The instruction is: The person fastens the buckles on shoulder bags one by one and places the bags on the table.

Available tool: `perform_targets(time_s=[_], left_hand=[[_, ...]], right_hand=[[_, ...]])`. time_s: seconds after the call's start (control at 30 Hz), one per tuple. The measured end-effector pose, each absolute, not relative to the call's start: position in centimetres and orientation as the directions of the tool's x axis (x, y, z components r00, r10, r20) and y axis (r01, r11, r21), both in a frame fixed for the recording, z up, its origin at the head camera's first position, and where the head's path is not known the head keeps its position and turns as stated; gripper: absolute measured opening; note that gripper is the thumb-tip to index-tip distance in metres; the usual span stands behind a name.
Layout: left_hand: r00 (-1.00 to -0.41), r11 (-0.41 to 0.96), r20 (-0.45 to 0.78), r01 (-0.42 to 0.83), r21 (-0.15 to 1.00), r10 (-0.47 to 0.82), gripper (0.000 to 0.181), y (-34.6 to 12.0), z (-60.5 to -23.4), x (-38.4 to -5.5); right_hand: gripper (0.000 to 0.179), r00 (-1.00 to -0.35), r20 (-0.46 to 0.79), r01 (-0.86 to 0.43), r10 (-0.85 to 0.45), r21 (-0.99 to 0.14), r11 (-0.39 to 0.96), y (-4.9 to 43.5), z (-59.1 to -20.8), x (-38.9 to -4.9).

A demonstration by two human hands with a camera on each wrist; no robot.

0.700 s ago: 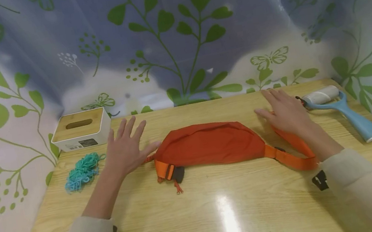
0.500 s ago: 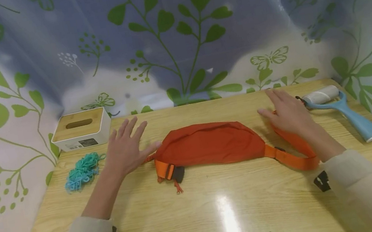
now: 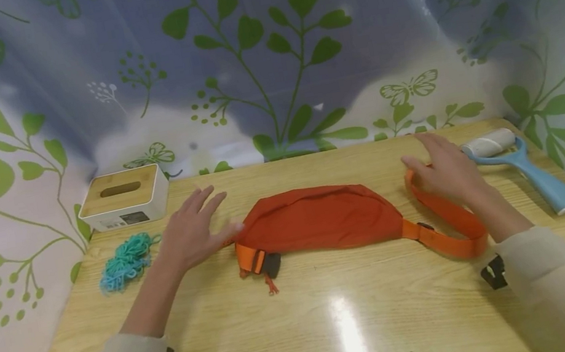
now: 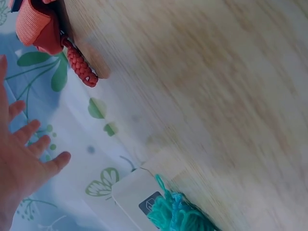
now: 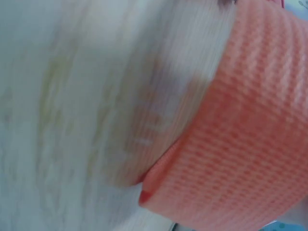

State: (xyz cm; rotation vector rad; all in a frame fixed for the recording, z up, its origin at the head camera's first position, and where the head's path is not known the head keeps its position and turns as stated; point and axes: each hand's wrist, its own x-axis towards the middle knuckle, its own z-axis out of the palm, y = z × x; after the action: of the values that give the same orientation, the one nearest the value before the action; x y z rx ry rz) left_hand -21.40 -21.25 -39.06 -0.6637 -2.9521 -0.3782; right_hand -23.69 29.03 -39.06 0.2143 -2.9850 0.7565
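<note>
Across the middle of the counter (image 3: pixel 265 341) lies a red waist bag (image 3: pixel 318 220), its long axis running left to right, the end with the black buckle (image 3: pixel 272 264) pointing left, an orange strap (image 3: pixel 456 241) looping out from the right end. Of the hands, the left hand (image 3: pixel 192 231) is spread beside the buckle end; the right hand (image 3: pixel 447 170), fingers extended, is over the strap, contact unclear. Teal yarn (image 3: pixel 127 261) lies farther left, a blue lint roller (image 3: pixel 536 174) farther right

A homelike corner, by the look of it: leaf-printed curtains (image 3: pixel 263 61) enclose three sides of a wood-grain table (image 3: pixel 264 335) bearing a household tissue box (image 3: pixel 121 200)
</note>
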Motion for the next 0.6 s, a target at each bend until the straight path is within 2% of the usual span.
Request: perform_targets(time_s=[0.27, 0.6], left_hand=[[-0.866, 0.798, 0.115, 0.494, 0.345, 0.486, 0.080, -21.5, -39.2, -21.3], [-0.833, 0.711, 0.049, 0.500, 0.495, 0.552, 0.083, -21.3, -39.1, -21.0]], right_hand=[[0.079, -0.985, 0.132, -0.168, -0.115, -0.524, 0.835, 29.9, -39.2, -24.2], [0.081, -0.992, 0.100, -0.122, -0.078, -0.585, 0.802, 31.3, -39.3, -24.6]])
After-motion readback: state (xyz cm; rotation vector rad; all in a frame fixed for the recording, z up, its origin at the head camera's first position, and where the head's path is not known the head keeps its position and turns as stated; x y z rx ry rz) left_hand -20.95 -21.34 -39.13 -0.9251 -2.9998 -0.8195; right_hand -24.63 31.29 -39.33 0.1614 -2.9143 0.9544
